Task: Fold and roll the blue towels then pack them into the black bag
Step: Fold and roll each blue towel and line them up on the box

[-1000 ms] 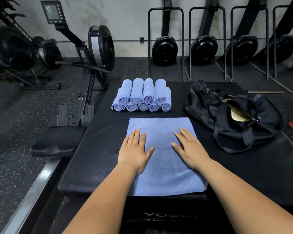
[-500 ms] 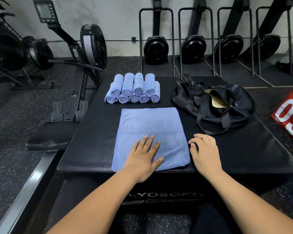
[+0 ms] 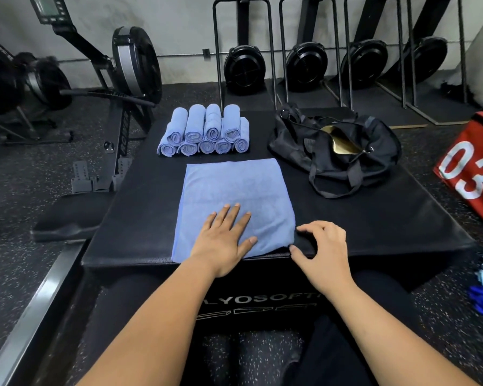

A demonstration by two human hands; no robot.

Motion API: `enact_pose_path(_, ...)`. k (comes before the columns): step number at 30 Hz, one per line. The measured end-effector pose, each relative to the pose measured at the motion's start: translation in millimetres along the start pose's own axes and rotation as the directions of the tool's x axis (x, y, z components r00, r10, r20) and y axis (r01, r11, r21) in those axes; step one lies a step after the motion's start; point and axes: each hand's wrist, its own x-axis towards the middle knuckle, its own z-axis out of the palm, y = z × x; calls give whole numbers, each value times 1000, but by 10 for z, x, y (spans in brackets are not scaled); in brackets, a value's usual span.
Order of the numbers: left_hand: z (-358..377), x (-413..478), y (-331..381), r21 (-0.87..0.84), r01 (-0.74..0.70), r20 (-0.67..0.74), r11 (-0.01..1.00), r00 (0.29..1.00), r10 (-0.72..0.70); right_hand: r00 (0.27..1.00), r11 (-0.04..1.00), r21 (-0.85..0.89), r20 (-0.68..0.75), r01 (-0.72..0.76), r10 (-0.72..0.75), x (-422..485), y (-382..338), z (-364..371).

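While L hand (image 3: pixel 223 240) lies flat, fingers spread, on the flat blue towel (image 3: pixel 234 190) at frame centre, R hand (image 3: pixel 321 252) curls at its lower-right corner; grip unconfirmed. Step, as judged: fold. Next: lift corner, carry across. Stack of rolled towels (image 3: pixel 204 132) upper centre; black duffel bag (image 3: pixel 335 151) upper right, unzipped.

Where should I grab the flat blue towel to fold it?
Pinch the flat blue cloth towel at its near right corner, coming from the right: that corner lies free beside the right hand, while the left hand pins its middle.
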Motion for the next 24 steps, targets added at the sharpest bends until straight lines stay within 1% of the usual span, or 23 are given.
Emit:
enact_pose_path(5, 5, -1, 10, 5, -1, -7, 1000, 1000, 1, 999, 995, -98, -32, -28, 25, -104, -20, 104)
enact_pose_path(7, 8, -1, 9, 7, -3, -8, 1000, 1000, 3, 997, 996, -89, -74, -18, 12, -113, -19, 129)
enact_pose_path(10, 4, 0, 10, 7, -3, -10, 1000, 1000, 3, 990, 997, -65, -133, 39, -48, -64, -55, 147)
enact_pose_path(12, -2, 0, 12, 7, -3, -14, 1000, 1000, 3, 989, 998, 21, -138, 53, -49, -13, -107, 143)
enact_pose_path(14, -1, 3, 12, 6, -3, -16, 1000, 1000, 3, 994, 979, 205, -107, 17, 6, 12, -177, 123)
enact_pose_path(16, 7, 6, 11, 7, -4, -23, 1000, 1000, 4, 997, 925, 377, -49, -41, 64, 16, -246, 82)
enact_pose_path(18, 16, 10, 6, 6, -3, -26, 1000, 1000, 4, 997, 875, 480, 0, -63, 72, 16, -274, 41)
enact_pose_path(20, 16, 12, 4, 2, -3, -29, 1000, 1000, 3, 998, 851, 520, 43, -65, 50, 24, -274, 9)
enact_pose_path(24, 11, 5, 10, 4, -2, -27, 1000, 1000, 2, 995, 843, 532, 95, -84, 39, 11, -255, -5)
